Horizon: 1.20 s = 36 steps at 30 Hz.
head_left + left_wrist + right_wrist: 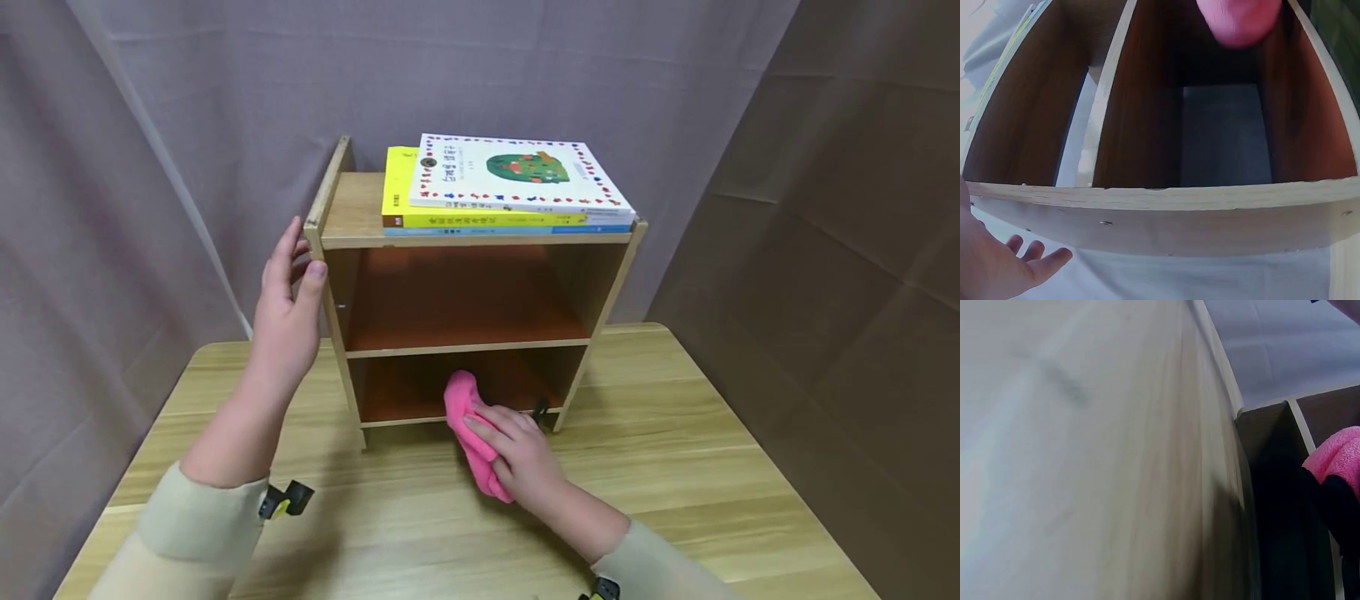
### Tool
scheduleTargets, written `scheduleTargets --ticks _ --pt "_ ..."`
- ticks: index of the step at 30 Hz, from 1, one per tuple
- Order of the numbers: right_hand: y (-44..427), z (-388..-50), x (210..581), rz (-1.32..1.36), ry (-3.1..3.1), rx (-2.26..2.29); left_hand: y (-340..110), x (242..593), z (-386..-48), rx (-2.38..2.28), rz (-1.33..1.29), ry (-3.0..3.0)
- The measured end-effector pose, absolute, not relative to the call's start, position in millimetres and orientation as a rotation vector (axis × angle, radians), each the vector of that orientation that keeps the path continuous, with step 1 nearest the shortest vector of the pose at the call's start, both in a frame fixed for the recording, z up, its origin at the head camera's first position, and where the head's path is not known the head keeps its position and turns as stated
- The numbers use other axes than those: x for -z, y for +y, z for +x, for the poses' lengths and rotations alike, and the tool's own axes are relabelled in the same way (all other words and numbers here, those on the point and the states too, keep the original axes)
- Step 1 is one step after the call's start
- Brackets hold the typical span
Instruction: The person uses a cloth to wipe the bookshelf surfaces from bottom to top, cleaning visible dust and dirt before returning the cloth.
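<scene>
Wood-grain table (pixel 690 467) against greyish curtains (pixel 525 67)

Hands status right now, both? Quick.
Left hand: open, at the wooden bookshelf's left side panel.
Right hand: closed, holding a pink cloth.

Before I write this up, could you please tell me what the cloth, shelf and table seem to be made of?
Cloth: probably terry or microfibre, soft and matte, from its fuzzy pile in the right wrist view.
Shelf: wood or wood-based board, with pale grained edges and reddish-brown inner surfaces; possibly veneered.
Table: wood or wood-look laminate, smooth-looking, with streaky grain; I can't tell which.
</scene>
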State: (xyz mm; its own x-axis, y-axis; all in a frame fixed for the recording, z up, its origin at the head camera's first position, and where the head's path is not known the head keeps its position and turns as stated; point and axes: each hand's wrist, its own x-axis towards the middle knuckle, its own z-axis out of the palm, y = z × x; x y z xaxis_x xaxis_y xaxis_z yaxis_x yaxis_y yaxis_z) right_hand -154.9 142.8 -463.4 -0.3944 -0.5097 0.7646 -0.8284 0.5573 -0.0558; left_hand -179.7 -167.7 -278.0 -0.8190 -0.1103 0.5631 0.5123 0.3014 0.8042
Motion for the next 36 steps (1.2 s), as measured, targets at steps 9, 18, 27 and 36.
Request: scheduleTargets --ticks 9,18,27,36 --pt "183.1 -129.5 459.3 0.939 -2.071 -0.683 -164.5 261.8 -184.6 1.537 -0.352 -2.058" --pt "212.3 -108.0 463.3 0.746 -2.083 -0.814 -159.5 247.8 -185.3 1.492 -0.364 -2.08" --pt "235.9 -94.4 469.9 0.466 -2.045 -1.016 -160.4 243.0 -191.4 1.504 -0.349 -2.06" --pt "234.0 -98.0 450.6 -0.129 -2.055 -1.451 -161.8 242.7 -195.9 1.496 -0.352 -2.053"
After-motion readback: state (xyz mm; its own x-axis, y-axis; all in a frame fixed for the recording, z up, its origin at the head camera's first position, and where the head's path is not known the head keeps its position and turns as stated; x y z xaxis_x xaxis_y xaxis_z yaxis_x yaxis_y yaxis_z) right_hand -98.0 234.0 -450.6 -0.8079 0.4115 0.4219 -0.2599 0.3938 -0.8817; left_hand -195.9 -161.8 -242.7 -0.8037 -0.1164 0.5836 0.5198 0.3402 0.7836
